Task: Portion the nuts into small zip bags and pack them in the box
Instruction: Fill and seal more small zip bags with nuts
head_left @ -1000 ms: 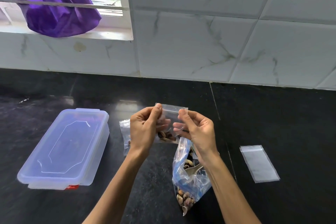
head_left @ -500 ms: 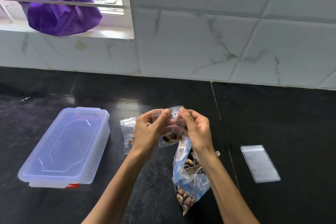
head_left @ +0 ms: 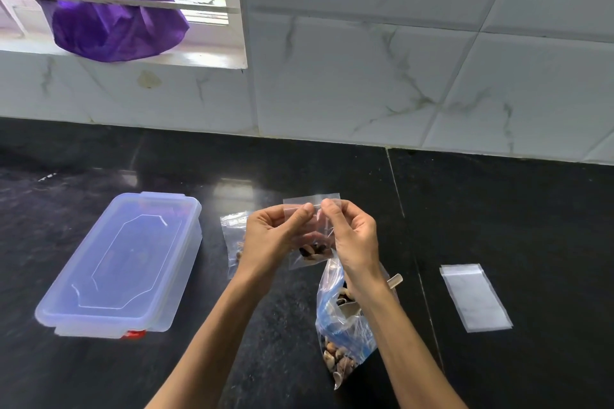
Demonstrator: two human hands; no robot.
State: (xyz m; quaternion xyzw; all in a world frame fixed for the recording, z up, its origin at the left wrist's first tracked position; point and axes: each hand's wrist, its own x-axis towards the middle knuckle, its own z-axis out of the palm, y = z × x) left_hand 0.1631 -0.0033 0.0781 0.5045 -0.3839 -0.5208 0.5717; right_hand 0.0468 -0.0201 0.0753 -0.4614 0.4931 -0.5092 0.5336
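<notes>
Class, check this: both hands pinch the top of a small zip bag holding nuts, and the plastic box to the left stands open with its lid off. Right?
Not quite. The head view shows the plastic box closed, lid on. The rest holds: the left hand and right hand pinch the small zip bag at its top.

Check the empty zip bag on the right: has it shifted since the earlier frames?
No. The empty zip bag lies flat in the same spot, just right of the counter seam, untouched by either hand.

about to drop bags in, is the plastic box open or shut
Shut: the lid lies flat on the plastic box, closing its top. Whether the latches are clipped cannot be told.
</notes>
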